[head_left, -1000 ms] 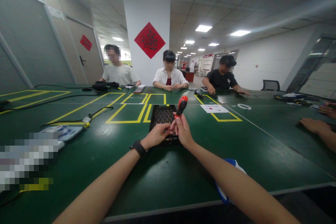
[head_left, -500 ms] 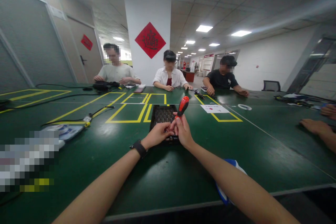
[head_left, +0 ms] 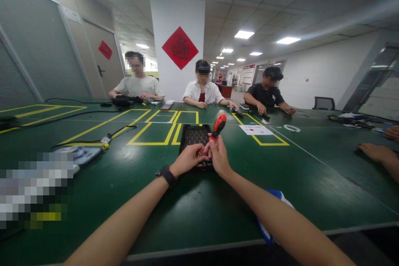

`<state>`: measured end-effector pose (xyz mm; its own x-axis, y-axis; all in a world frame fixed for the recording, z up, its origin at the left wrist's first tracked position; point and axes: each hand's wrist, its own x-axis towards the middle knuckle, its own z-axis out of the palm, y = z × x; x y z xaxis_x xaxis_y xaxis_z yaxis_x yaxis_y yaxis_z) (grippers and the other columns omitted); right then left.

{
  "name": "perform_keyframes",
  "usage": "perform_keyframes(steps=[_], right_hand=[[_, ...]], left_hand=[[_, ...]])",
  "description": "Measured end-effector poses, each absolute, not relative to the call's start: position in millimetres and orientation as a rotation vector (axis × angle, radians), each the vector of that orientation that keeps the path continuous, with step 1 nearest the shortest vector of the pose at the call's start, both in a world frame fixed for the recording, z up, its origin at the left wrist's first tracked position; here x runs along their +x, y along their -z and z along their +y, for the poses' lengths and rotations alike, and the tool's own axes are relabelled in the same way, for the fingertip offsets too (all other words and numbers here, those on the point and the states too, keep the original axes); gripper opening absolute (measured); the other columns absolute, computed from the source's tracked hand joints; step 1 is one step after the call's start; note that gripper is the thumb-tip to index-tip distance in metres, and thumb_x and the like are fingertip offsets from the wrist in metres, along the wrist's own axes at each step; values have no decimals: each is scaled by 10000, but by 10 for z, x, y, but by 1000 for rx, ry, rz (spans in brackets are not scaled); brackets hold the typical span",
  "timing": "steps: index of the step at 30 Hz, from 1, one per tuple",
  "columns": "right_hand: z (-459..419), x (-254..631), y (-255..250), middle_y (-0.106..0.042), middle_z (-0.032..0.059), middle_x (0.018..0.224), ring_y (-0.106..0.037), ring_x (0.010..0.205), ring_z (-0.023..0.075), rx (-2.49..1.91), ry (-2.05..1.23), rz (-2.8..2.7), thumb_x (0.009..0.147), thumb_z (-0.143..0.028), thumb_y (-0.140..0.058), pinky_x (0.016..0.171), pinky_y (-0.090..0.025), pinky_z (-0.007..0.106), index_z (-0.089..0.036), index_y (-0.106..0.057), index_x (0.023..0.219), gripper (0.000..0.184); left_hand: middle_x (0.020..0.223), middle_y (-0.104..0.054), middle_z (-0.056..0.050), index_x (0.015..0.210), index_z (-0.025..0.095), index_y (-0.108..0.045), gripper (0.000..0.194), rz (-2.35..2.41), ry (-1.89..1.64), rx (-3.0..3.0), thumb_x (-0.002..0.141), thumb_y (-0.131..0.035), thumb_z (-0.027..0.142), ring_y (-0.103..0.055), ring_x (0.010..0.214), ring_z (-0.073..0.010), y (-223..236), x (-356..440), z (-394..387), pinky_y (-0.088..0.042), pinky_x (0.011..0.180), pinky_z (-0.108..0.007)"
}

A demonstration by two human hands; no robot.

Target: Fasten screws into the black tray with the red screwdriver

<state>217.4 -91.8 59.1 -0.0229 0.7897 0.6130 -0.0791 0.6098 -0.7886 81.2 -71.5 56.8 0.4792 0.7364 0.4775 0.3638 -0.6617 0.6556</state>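
A screwdriver with a red and black handle (head_left: pixel 219 125) sticks up from my right hand (head_left: pixel 220 157), whose fingers are wrapped round its lower part. My left hand (head_left: pixel 190 158) meets the right one, fingers closed together by the screwdriver's lower end. Whatever those fingers pinch is hidden. Under both hands lies a black tray-like case (head_left: pixel 195 134) with a dark patterned inside. Its near edge shows some small parts, too small to name. The screwdriver's tip is out of sight behind my fingers.
Yellow tape (head_left: pixel 149 144) marks the green table (head_left: pixel 137 203). A white paper (head_left: pixel 256 130) and a white ring (head_left: pixel 291 128) lie to the right. A blue-and-white item (head_left: pixel 274 194) is partly under my right forearm. Several people sit around; a co-worker's hand (head_left: pixel 372 149) rests at right.
My view has shifted slightly, so the scene sits a little further right. My hands and the screwdriver keep nearly the same pose. Across the table, co-workers' hands have moved a little.
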Motion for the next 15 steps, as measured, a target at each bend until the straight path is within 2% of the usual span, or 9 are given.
perform_keyframes(steps=[5,9,15], right_hand=[[-925,2177,-616,-545,-14,709,-484,553,76,-656,-713,-1424,856,-345,-381,538,-422,206,-199,-439,1074,269],[-907,2176,-621,-548,1,763,-510,565,81,-610,-816,-1402,856,-367,-369,463,-415,185,-213,-417,1074,271],[-901,2161,-613,-509,-39,659,-476,475,61,-538,-917,-1375,844,-373,-399,409,-402,159,-224,-357,1116,313]], left_hand=[[650,-573,4,742,124,-561,165,875,-1047,2207,716,-586,285,-509,597,-100,-553,805,-704,-412,589,-206],[668,-581,1,740,110,-580,157,877,-1018,2255,739,-552,265,-502,615,-106,-546,792,-701,-405,613,-207],[647,-554,13,697,112,-555,155,900,-1032,2281,756,-501,244,-465,594,-89,-525,800,-681,-375,576,-186]])
